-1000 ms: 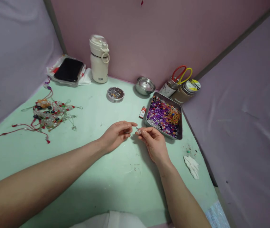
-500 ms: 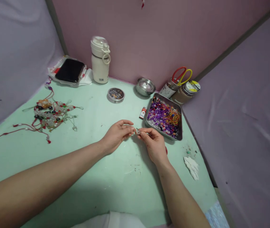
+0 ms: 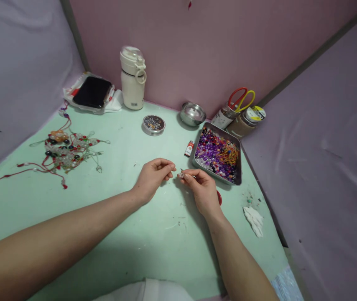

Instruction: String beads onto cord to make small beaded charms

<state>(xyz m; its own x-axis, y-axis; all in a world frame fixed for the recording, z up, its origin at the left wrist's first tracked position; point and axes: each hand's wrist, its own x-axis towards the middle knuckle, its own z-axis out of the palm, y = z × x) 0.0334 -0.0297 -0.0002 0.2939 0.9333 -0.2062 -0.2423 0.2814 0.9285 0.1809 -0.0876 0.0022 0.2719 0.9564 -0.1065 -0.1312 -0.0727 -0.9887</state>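
Note:
My right hand [image 3: 202, 188] pinches a small cluster of clear beads [image 3: 181, 175] between thumb and fingertips, with a short dark tip sticking up from it. Just left of the cluster, my left hand [image 3: 153, 177] has its thumb and index finger pressed together; anything thin between them is too small to make out. A narrow gap separates the two hands. Behind my right hand stands a metal tray [image 3: 240, 177] full of purple, black, red and clear beads with orange cord. A red round object [image 3: 219, 197] is partly hidden by my right hand.
Beaded strings [image 3: 64, 152] lie in a heap at the left. Along the back are a phone [image 3: 93, 92], a white bottle [image 3: 133, 85], a round spool [image 3: 154, 124], a steel bowl [image 3: 192, 114] and jars [image 3: 243, 125], one holding scissors. Crumpled tissue [image 3: 253, 221] lies right.
My left hand has drawn slightly left, away from the bead cluster, and the gap between the hands has widened. My right hand still holds the cluster in nearly the same place.

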